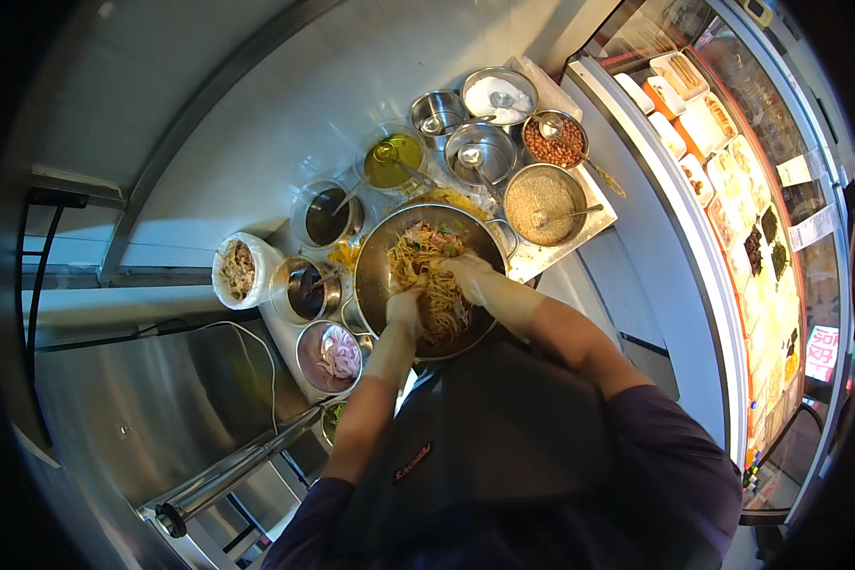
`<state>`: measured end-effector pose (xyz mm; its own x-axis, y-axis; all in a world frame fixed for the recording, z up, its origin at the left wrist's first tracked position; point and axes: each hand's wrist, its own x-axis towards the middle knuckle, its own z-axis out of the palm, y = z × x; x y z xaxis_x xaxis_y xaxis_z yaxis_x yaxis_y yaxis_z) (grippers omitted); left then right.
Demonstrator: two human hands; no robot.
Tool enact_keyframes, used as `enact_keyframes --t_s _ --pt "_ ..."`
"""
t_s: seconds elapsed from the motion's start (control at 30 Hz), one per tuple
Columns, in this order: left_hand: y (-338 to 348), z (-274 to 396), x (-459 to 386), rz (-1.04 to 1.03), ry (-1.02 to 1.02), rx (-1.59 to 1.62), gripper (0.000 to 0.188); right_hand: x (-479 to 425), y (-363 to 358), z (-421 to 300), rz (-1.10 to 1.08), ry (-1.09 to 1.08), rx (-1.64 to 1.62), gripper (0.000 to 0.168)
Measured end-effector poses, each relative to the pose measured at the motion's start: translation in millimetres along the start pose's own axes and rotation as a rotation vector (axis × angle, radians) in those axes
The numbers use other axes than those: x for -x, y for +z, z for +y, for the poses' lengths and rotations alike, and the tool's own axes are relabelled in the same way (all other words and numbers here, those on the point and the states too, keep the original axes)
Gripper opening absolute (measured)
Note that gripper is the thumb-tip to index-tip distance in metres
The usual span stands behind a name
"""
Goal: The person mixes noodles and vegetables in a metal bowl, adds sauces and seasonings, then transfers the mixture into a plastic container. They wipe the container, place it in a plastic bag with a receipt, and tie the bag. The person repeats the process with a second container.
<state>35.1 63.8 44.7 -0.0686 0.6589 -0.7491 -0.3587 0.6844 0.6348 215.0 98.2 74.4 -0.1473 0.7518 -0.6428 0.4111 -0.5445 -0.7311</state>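
A large metal bowl (375, 285) with side handles stands in front of me, holding a heap of dressed noodles (443, 303) with green leaves and shredded pieces on top. Both my hands, in translucent gloves, are inside it. My left hand (405, 306) is at the left side of the noodles, its fingers partly buried in them. My right hand (463, 274) reaches in from the right, fingers curled into the upper part of the heap. How firmly either hand holds the strands is partly hidden.
Around the bowl stand a bowl of sliced red onion (338, 356), dark sauces (328, 216), yellow oil (393, 160), peanuts (554, 146), a pale granular topping (543, 199) and white powder (497, 96), several with spoons. A lit glass display case (755, 249) is at the right.
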Motion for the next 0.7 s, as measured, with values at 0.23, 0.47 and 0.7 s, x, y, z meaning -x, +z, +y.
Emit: enact_keyframes --t_s 0.23,0.47,0.7 --pt "-2.1 -18.3 -15.6 -0.026 -0.056 -0.027 0.063 -10.4 28.2 32.8 0.147 -0.327 0.236 0.039" --pt "-8.3 -20.6 -1.9 -0.136 -0.233 0.123 0.07 -13.6 19.0 59.3 -0.027 -0.46 0.502 0.042" --pt "-10.6 -14.3 2.4 -0.205 -0.16 0.081 0.043 21.0 3.8 28.8 -0.23 -0.458 0.788 0.031"
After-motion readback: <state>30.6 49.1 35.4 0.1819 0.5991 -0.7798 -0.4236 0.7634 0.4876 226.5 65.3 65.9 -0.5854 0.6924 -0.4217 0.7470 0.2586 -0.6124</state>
